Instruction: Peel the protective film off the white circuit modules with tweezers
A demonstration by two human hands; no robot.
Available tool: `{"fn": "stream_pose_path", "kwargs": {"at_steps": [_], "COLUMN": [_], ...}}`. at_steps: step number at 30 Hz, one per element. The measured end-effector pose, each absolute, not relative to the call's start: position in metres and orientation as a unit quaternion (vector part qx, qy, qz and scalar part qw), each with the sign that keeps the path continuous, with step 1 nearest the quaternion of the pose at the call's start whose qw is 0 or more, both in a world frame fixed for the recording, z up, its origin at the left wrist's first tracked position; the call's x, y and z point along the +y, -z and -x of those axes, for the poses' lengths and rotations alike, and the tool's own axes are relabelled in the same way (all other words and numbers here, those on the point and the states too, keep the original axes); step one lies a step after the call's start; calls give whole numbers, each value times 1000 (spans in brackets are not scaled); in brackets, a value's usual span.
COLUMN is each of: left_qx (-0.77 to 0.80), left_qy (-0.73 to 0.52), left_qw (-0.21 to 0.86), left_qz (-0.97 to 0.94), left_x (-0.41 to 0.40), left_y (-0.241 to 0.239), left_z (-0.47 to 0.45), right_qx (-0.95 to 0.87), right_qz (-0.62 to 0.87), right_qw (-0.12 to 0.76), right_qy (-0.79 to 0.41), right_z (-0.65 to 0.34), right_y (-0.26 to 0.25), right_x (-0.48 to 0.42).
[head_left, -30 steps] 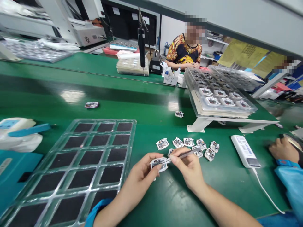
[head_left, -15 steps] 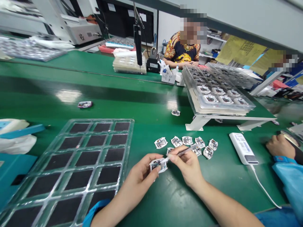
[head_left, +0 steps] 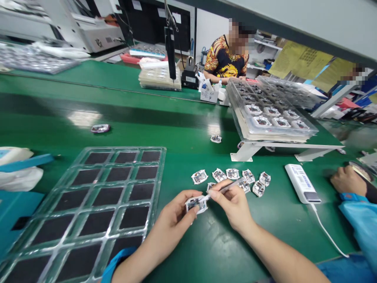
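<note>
My left hand (head_left: 173,220) pinches a small white circuit part (head_left: 196,203) just above the green table. My right hand (head_left: 234,206) grips thin metal tweezers (head_left: 226,188), whose tip touches that part. Just beyond my hands lie several more of the same small parts (head_left: 232,175) loose on the table. To the left sits a clear plastic tray (head_left: 97,196) with dark square pockets, none of them holding a part.
A raised rack holds stacked trays of parts (head_left: 271,118) at the right. A white power bank (head_left: 302,182) with a cable lies nearby. Another person's hand (head_left: 349,181) rests at the far right edge. A seated person (head_left: 228,59) works across the belt. Two stray parts (head_left: 100,128) lie on the belt.
The view has drifted slightly; my hands keep the same hold on the part and the tweezers, with almost no motion.
</note>
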State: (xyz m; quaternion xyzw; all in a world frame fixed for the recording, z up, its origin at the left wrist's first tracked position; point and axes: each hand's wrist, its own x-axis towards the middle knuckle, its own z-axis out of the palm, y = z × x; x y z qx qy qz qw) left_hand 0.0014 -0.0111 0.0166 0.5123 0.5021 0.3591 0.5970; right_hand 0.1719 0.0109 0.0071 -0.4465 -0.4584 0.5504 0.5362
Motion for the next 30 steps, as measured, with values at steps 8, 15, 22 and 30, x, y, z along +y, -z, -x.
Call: {"fn": "stream_pose_path", "kwargs": {"at_steps": [8, 15, 22, 30], "left_qx": [504, 513, 515, 507], "left_qy": [-365, -355, -336, -347], "left_qw": [600, 624, 632, 639], "left_qz": [-502, -470, -471, -462], "left_x": [-11, -10, -10, -10], "left_y": [-20, -18, -20, -20], "left_z": [-3, -1, 0, -1], "right_qx": [-472, -483, -462, -465], "right_qz": [446, 437, 436, 442], "right_qw": [521, 529, 543, 547], "right_qy": [-554, -544, -549, -538], "right_z": [-173, -172, -169, -169], "right_y": [-8, -8, -6, -7], "right_x": [12, 10, 8, 7]}}
